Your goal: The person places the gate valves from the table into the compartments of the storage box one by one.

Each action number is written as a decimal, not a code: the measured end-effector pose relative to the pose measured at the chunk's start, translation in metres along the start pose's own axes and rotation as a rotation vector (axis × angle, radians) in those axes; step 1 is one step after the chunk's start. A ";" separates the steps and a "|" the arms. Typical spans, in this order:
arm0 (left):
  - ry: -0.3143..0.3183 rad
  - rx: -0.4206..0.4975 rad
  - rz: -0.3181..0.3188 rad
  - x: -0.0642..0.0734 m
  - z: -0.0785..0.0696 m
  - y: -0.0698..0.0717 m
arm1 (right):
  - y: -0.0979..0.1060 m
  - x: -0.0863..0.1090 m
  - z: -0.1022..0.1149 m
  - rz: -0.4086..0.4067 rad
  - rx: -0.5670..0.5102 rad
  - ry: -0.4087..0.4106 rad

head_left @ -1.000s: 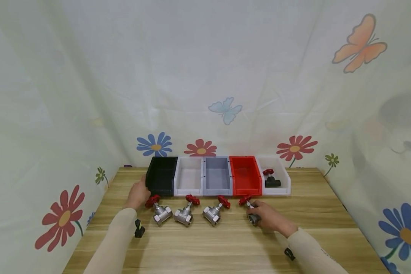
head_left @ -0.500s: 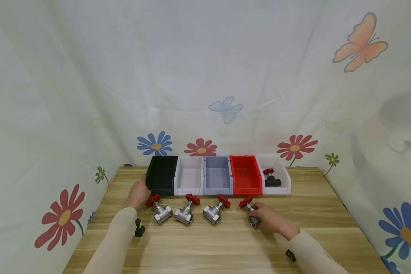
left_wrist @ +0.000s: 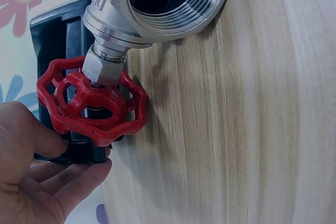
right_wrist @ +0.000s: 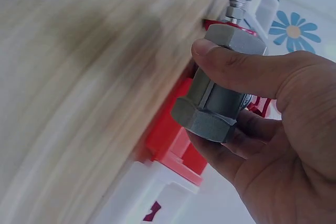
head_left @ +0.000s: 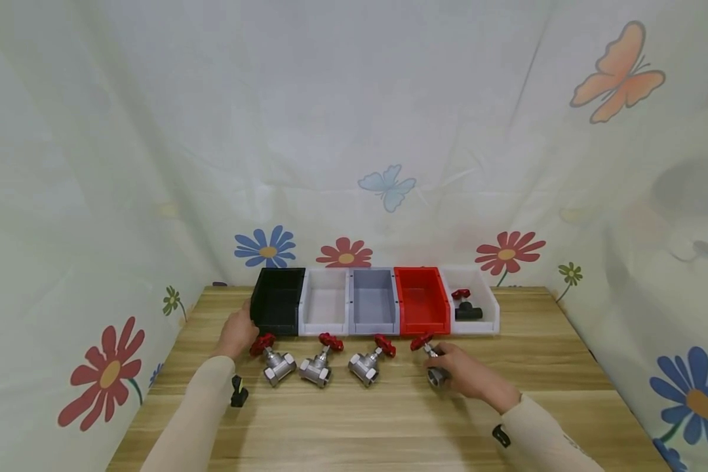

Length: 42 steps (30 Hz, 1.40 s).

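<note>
My left hand (head_left: 237, 333) holds the left side wall of a black bin (head_left: 278, 303), thumb on one face and fingers on the other. Close by, the red handwheel (left_wrist: 93, 100) of a steel valve (left_wrist: 152, 9) overlaps the bin in the left wrist view. My right hand (head_left: 463, 372) grips the steel body of another valve (right_wrist: 215, 90) between thumb and fingers, at the right end of the row. Its red handwheel (head_left: 421, 341) points toward the red bin. Between the hands, two more steel valves (head_left: 315, 370) with red handwheels lie on the table.
Beside the black bin stand a white bin (head_left: 326, 301), a grey bin (head_left: 373, 301), a red bin (head_left: 423, 301) and a second white bin (head_left: 488, 321). That last one contains a dark tee-shaped valve (head_left: 468, 311) with a red handwheel. A printed curtain (head_left: 330, 131) hangs behind the wooden table (head_left: 342, 426).
My right wrist and forearm have shifted slightly to the right, while the fingers keep their grip on the valve. The left hand stays on the black bin.
</note>
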<state>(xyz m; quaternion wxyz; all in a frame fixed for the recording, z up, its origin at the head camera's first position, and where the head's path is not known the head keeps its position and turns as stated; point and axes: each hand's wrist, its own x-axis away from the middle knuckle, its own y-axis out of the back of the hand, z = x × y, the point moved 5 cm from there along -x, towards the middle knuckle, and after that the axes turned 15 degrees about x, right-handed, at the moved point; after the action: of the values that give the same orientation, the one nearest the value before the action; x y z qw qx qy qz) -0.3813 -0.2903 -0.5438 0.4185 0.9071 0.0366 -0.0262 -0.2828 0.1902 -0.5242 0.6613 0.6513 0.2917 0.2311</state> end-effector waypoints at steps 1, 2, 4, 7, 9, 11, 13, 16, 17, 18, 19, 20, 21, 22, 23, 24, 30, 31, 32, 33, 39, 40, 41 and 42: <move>-0.001 0.000 0.000 0.000 0.000 0.000 | 0.002 0.000 0.001 -0.006 0.003 0.004; -0.003 0.001 -0.001 -0.001 0.001 0.000 | 0.004 -0.001 0.001 -0.009 0.006 0.008; -0.005 0.002 0.000 -0.001 0.002 0.000 | 0.008 -0.002 0.002 -0.017 0.011 0.009; -0.005 0.003 0.000 -0.001 0.003 -0.001 | 0.012 -0.002 0.002 -0.027 0.027 0.001; -0.005 0.002 -0.001 -0.001 0.003 -0.001 | 0.015 -0.003 0.002 -0.036 0.035 -0.004; -0.005 0.001 -0.004 -0.001 0.002 0.000 | 0.018 -0.003 0.002 -0.038 0.042 -0.010; -0.008 0.000 -0.007 0.000 0.001 0.000 | 0.021 -0.003 0.001 -0.035 0.042 -0.018; -0.011 0.001 -0.009 0.000 0.000 0.001 | 0.026 -0.004 0.000 -0.022 0.045 -0.039; -0.012 0.002 -0.011 0.000 0.000 0.001 | 0.027 -0.004 -0.001 -0.018 0.046 -0.047; -0.012 0.003 -0.012 0.000 0.000 0.001 | 0.028 -0.005 -0.002 -0.018 0.045 -0.055; -0.013 0.003 -0.013 0.000 0.000 0.001 | 0.030 -0.006 -0.003 -0.022 0.048 -0.056; -0.013 0.003 -0.014 0.000 -0.001 0.001 | 0.032 -0.007 -0.004 -0.024 0.049 -0.062; -0.012 0.003 -0.015 0.000 -0.001 0.001 | 0.033 -0.008 -0.004 -0.030 0.051 -0.066; -0.011 0.003 -0.016 0.000 -0.001 0.001 | 0.035 -0.009 -0.005 -0.040 0.056 -0.068; -0.010 0.003 -0.015 0.000 -0.001 0.001 | 0.037 -0.010 -0.006 -0.050 0.059 -0.072; -0.008 0.002 -0.014 0.000 0.000 0.001 | 0.039 -0.011 -0.007 -0.059 0.066 -0.076; 0.002 0.001 -0.007 -0.001 0.002 0.000 | 0.049 -0.015 -0.011 -0.090 0.106 -0.090; 0.002 0.002 -0.008 -0.001 0.002 0.000 | 0.051 -0.015 -0.012 -0.095 0.110 -0.088; 0.001 0.003 -0.009 -0.001 0.002 0.000 | 0.052 -0.016 -0.012 -0.100 0.115 -0.086; 0.002 0.005 -0.010 -0.002 0.002 0.000 | 0.054 -0.017 -0.013 -0.100 0.117 -0.089; 0.001 0.003 -0.011 -0.003 0.003 -0.001 | 0.059 -0.022 -0.022 -0.101 0.122 -0.123; 0.002 0.002 -0.009 -0.003 0.003 -0.001 | 0.060 -0.023 -0.023 -0.101 0.121 -0.135; 0.005 0.002 -0.008 -0.003 0.004 -0.001 | 0.061 -0.024 -0.025 -0.103 0.122 -0.140; 0.007 0.003 -0.006 -0.003 0.004 -0.001 | 0.062 -0.024 -0.026 -0.101 0.122 -0.151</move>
<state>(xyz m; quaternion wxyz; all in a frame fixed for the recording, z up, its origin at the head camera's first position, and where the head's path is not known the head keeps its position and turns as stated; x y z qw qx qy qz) -0.3841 -0.2928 -0.5467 0.4170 0.9076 0.0410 -0.0243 -0.3140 0.1954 -0.4599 0.6511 0.6905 0.2873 0.1295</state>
